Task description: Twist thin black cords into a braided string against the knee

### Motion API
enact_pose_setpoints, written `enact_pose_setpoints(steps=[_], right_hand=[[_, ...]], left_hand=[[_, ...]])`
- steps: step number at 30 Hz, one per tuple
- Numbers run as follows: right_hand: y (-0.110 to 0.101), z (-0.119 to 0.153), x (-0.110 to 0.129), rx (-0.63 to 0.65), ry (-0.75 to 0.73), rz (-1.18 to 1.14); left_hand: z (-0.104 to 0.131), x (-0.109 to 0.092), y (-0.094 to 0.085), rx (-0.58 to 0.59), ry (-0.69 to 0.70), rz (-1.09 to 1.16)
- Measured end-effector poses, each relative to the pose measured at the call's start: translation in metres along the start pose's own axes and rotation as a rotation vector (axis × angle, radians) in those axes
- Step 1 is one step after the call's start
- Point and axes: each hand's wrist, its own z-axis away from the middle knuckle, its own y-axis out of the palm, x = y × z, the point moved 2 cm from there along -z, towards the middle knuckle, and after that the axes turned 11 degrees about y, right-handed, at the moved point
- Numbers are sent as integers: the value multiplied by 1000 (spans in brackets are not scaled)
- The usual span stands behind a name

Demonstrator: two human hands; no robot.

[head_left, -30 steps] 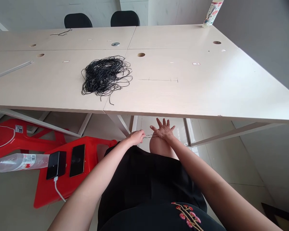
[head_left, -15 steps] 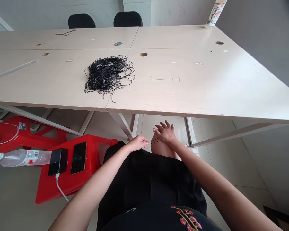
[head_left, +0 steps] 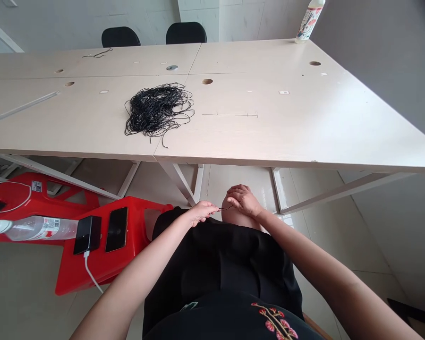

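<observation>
Both hands worked low, over the lap, near the near edge of a pale table (head_left: 322,134). The left hand (head_left: 202,212) pinched a thin black cord (head_left: 227,208) between thumb and fingers, the other fingers curled in. A short stretch of the cord ran across to the right hand (head_left: 243,200), which lay palm down on a bare knee (head_left: 229,216). Right fingers close together, bent over the knee, thumb toward the cord; whether they gripped it I could not tell, the palm side being hidden.

On the table, left of the hands and farther off, sat a loose heap of black cord (head_left: 154,111), tangled, several loops and ends straying out. Right of it, a thin line (head_left: 230,114) with short cross-marks on the tabletop. A few short dark strands (head_left: 98,54) lay near the far edge; a labelled bottle (head_left: 309,22) stood at the far right corner. Two black chairs (head_left: 186,33) showed behind.

To the person's left, a red stool (head_left: 69,276) carried a black phone (head_left: 116,229) and, just beside it, a glossy black device (head_left: 88,234) with a white cable (head_left: 91,274) plugged in. Near that device, a clear bottle with a white cap (head_left: 40,228); how it rested was unclear.
</observation>
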Motion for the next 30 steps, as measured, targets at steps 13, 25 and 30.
enact_pose_setpoints(steps=[13, 25, 30], right_hand=[[-16, 46, 16, -23, 179, -388], [-19, 86, 13, 3, 205, -191], [-24, 105, 40, 125, 77, -286]], left_hand=[[16, -2, 14, -65, 243, 17], [25, 5, 73, -204, 520, -366], [56, 19, 79, -42, 650, -427]])
